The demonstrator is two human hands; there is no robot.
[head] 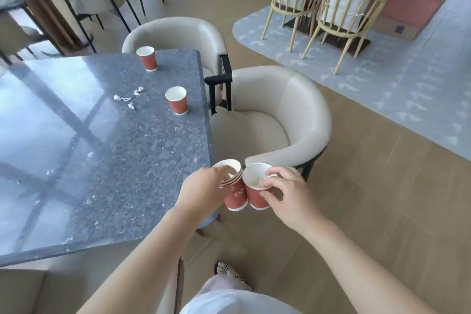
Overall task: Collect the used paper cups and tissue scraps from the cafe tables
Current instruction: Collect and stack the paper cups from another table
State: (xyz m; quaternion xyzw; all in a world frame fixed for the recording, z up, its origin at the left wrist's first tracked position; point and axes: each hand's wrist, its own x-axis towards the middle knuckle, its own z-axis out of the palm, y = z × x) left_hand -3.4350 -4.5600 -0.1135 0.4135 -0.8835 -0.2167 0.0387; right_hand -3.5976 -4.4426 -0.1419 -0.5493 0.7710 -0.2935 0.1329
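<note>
My left hand [204,191] grips a stack of nested red paper cups [235,195] just off the table's right edge. My right hand [288,194] pinches the rim of a single red cup [256,199] right beside the stack, the two touching. On the grey stone table [107,160] stand two more red cups, one at the far edge [147,58] and one nearer the right side [177,100]. Small white tissue scraps [127,98] lie to the left of the nearer cup.
Two beige tub chairs [280,115] [178,33] stand along the table's right side. Wooden chairs [344,15] and another table sit on a grey rug at the back right. My foot [226,270] shows below on the wooden floor.
</note>
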